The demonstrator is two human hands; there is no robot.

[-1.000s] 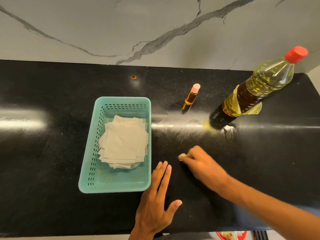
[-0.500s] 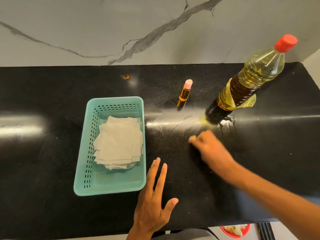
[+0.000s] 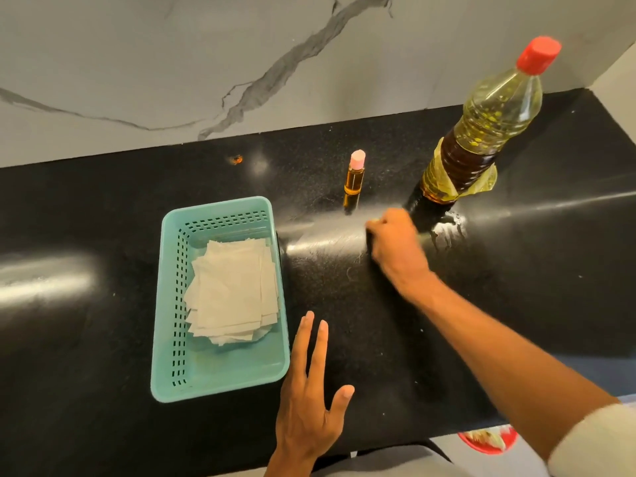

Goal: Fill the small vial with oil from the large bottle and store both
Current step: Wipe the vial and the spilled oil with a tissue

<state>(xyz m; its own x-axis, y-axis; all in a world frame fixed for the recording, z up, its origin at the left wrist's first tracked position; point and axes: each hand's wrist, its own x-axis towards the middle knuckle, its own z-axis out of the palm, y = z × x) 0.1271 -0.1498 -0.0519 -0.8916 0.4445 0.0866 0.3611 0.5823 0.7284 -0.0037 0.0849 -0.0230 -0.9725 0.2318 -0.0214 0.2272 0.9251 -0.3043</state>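
Observation:
The small vial (image 3: 354,177), full of amber oil and closed with a pink cap, stands upright on the black counter (image 3: 516,287). To its right stands the large oil bottle (image 3: 481,132) with a red cap and a yellow label. My right hand (image 3: 395,249) presses on the counter between the two, just in front of the bottle's base, with its fingers closed on a small white wad of tissue (image 3: 373,221). My left hand (image 3: 309,401) lies flat on the counter near the front edge with its fingers spread, holding nothing.
A teal plastic basket (image 3: 220,390) with a stack of white tissues (image 3: 234,290) sits left of my left hand. Oily smears (image 3: 447,232) shine beside the bottle's base. A marble wall backs the counter. A red object (image 3: 488,440) shows below the front edge.
My right hand has slid away from me across the counter, from near the front middle up to the bottle's base, with the tissue wad under it. My left hand has stayed flat.

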